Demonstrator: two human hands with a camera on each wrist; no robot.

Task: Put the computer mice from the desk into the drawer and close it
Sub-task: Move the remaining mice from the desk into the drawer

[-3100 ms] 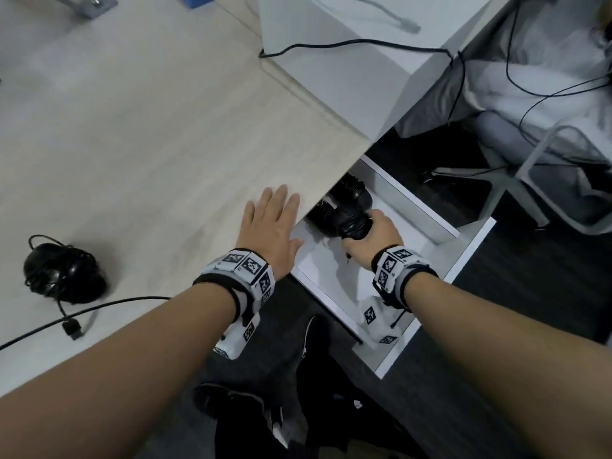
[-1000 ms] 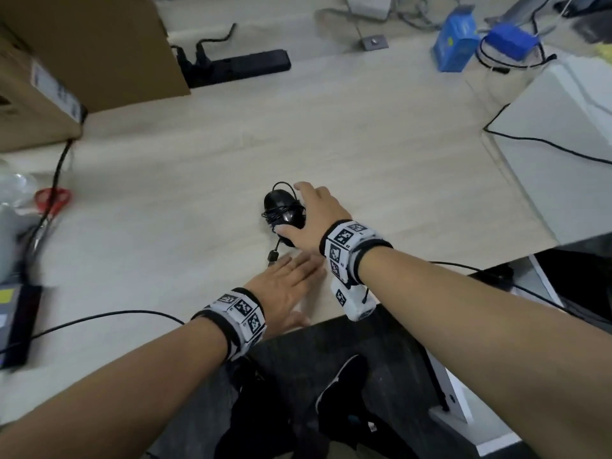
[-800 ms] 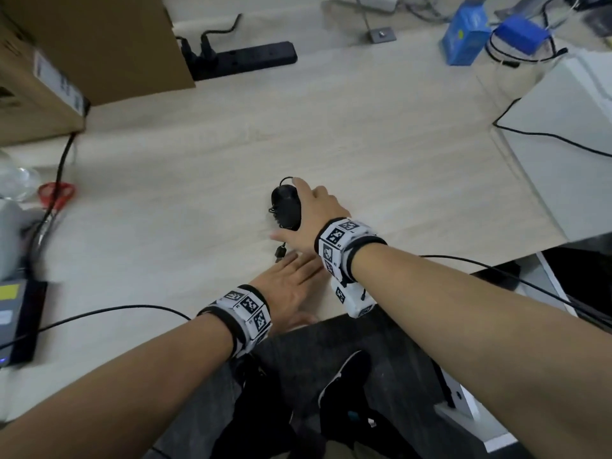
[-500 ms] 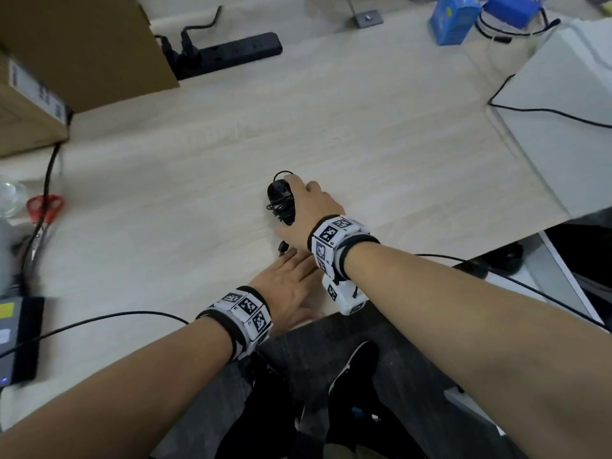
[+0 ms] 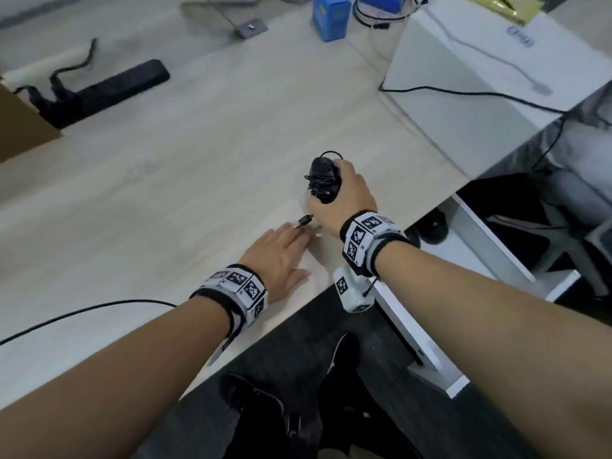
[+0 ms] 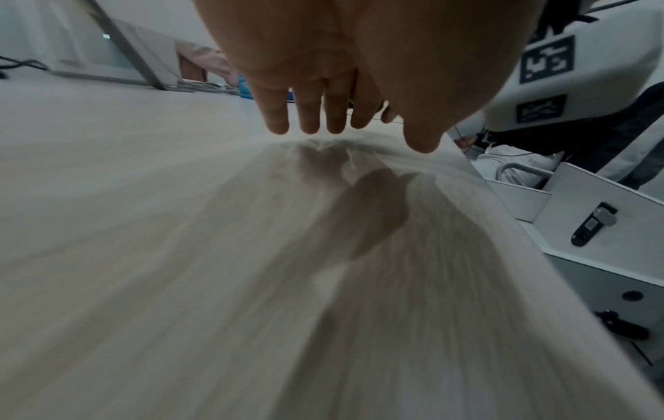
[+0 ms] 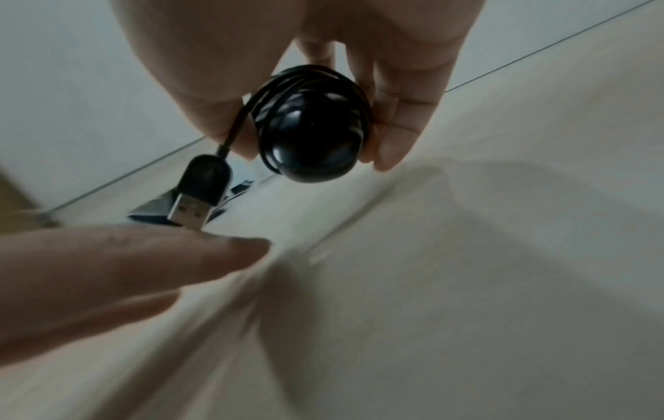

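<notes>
The right hand [image 5: 344, 193] grips a black mouse [image 7: 312, 133], thumb on one side and fingertips [image 7: 391, 153] on the other, lifted just clear of the desk [image 5: 165, 193]. Its cord is wound round the body, and the loose end hangs down to a plug [image 7: 196, 204] that dangles just above a finger of the left hand [image 5: 276, 256]. That hand lies flat and relaxed on the near edge of the desk, fingers straight, holding nothing.

To the right and below the desk edge the white drawer [image 5: 490, 246] stands open, with something dark (probably another mouse, though it is half hidden) at its far end.

The step in hand is the carry to the drawer. It would go best with the pinch kept firm across the wound cord, so the loops do not slip off. The hanging plug is the part likeliest to catch on the desk edge or the drawer wall, so the mouse should travel high enough for the plug to clear both, then go down well inside, plug included, before the drawer is pushed shut.
</notes>
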